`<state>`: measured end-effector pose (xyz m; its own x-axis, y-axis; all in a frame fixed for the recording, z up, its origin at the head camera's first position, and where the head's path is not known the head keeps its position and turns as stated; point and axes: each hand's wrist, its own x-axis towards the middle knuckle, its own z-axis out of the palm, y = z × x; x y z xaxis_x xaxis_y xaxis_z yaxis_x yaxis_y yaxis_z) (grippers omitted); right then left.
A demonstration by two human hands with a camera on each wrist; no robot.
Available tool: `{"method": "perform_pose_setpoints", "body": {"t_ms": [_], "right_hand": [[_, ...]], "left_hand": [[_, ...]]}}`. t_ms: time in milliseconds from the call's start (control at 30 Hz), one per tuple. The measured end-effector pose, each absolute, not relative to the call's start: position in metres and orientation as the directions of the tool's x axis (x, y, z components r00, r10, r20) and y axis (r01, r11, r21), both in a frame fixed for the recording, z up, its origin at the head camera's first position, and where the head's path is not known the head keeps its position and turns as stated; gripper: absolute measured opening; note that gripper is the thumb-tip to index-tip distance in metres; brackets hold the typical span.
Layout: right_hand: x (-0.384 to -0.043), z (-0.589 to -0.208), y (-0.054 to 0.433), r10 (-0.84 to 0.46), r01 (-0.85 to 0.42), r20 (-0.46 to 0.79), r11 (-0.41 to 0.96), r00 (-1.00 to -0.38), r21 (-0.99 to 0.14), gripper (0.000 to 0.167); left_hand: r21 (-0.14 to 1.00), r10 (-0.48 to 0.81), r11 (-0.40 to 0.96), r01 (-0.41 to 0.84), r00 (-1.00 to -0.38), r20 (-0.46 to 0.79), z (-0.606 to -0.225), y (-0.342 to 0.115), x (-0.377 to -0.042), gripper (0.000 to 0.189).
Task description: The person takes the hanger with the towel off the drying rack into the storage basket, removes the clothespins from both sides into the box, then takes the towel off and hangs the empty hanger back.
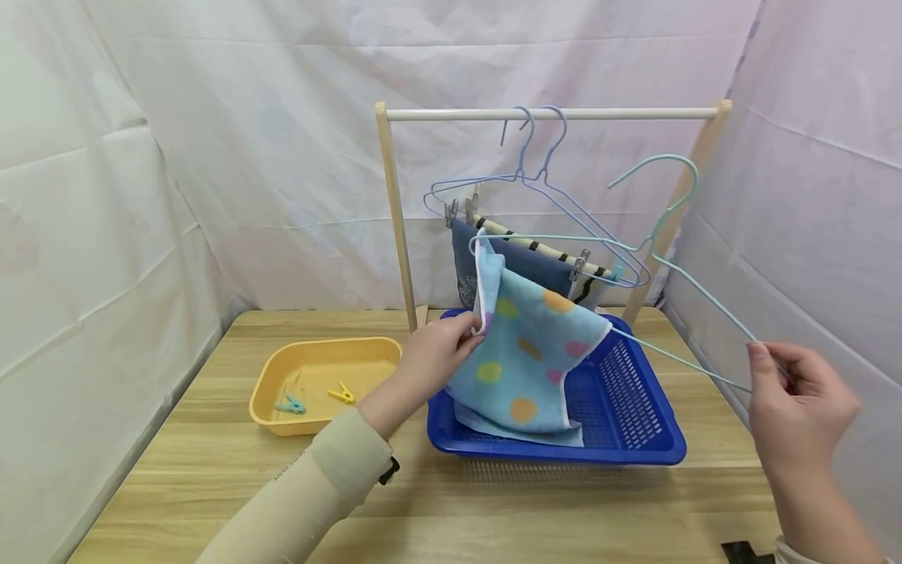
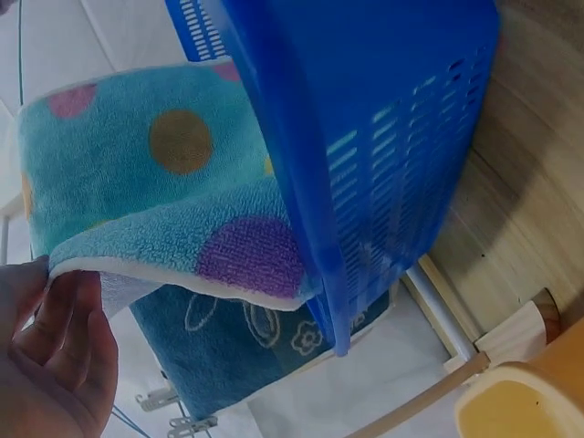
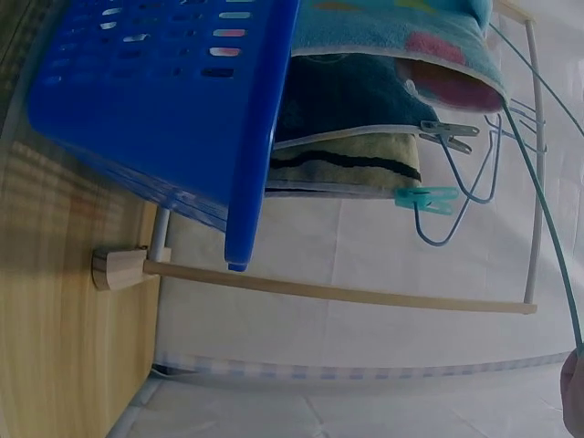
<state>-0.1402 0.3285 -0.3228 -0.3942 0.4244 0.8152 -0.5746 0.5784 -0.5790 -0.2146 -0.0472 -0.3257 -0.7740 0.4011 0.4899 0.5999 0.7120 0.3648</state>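
My right hand (image 1: pixel 799 411) grips one end of a mint-green wire hanger (image 1: pixel 712 294), its hook pointing up. A light blue towel (image 1: pixel 535 337) with coloured dots is draped over the hanger's lower bar and hangs down into the blue basket (image 1: pixel 557 453). With thumb and fingers, my left hand (image 1: pixel 444 348) pinches the towel's white-trimmed left edge. In the left wrist view, that hand (image 2: pixel 59 351) holds the edge beside a purple dot (image 2: pixel 251 251). Only a bit of the right hand (image 3: pixel 573 392) shows in the right wrist view.
Behind stands a wooden rack with a white rail (image 1: pixel 451 115). Two blue hangers (image 1: pixel 524 176) on it carry a dark blue towel (image 1: pixel 524 258) and a striped one, held by clips (image 1: pixel 579 262). A yellow tray (image 1: pixel 282 376) at left holds a teal clothespin (image 1: pixel 290 405) and a yellow clothespin (image 1: pixel 343 393).
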Motion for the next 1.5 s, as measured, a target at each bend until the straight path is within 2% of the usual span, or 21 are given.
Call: {"method": "perform_pose_setpoints", "body": {"t_ms": [233, 467, 667, 800, 867, 1033, 1167, 1333, 1500], "right_hand": [[-0.142, -0.323, 0.328, 0.447, -0.539, 0.807, 0.601, -0.385, -0.59, 0.02], [-0.139, -0.319, 0.334, 0.476, -0.48, 0.782, 0.617, -0.404, -0.624, 0.02], [-0.137, -0.313, 0.339, 0.524, -0.405, 0.745, 0.627, -0.413, -0.666, 0.026], [-0.135, -0.31, 0.34, 0.587, -0.39, 0.695, 0.576, -0.414, -0.718, 0.024], [-0.134, -0.31, 0.341, 0.577, -0.386, 0.702, 0.586, -0.419, -0.712, 0.025], [-0.134, -0.31, 0.338, 0.536, -0.396, 0.73, 0.615, -0.425, -0.682, 0.029], [-0.135, -0.31, 0.335, 0.49, -0.458, 0.766, 0.615, -0.417, -0.642, 0.03], [-0.14, -0.31, 0.329, 0.504, -0.553, 0.764, 0.531, -0.403, -0.642, 0.022], [-0.137, -0.302, 0.309, 0.535, -0.609, 0.732, 0.431, -0.422, -0.666, 0.014]], "left_hand": [[0.312, 0.444, 0.715, 0.626, -0.751, 0.489, -0.33, -0.045, -0.211, 0.007], [0.317, 0.466, 0.682, 0.66, -0.725, 0.507, -0.336, -0.054, -0.208, 0.005], [0.332, 0.436, 0.714, 0.616, -0.763, 0.477, -0.345, -0.063, -0.21, 0.006], [0.363, 0.41, 0.732, 0.576, -0.798, 0.441, -0.349, -0.067, -0.212, 0.006], [0.376, 0.398, 0.742, 0.554, -0.817, 0.418, -0.351, -0.068, -0.213, 0.006], [0.419, 0.36, 0.765, 0.488, -0.865, 0.35, -0.35, -0.071, -0.211, 0.007], [0.426, 0.347, 0.773, 0.47, -0.875, 0.338, -0.346, -0.077, -0.205, 0.006], [0.434, 0.342, 0.764, 0.477, -0.87, 0.355, -0.34, -0.087, -0.194, 0.004], [0.447, 0.328, 0.766, 0.461, -0.88, 0.344, -0.33, -0.097, -0.182, 0.008]]}}
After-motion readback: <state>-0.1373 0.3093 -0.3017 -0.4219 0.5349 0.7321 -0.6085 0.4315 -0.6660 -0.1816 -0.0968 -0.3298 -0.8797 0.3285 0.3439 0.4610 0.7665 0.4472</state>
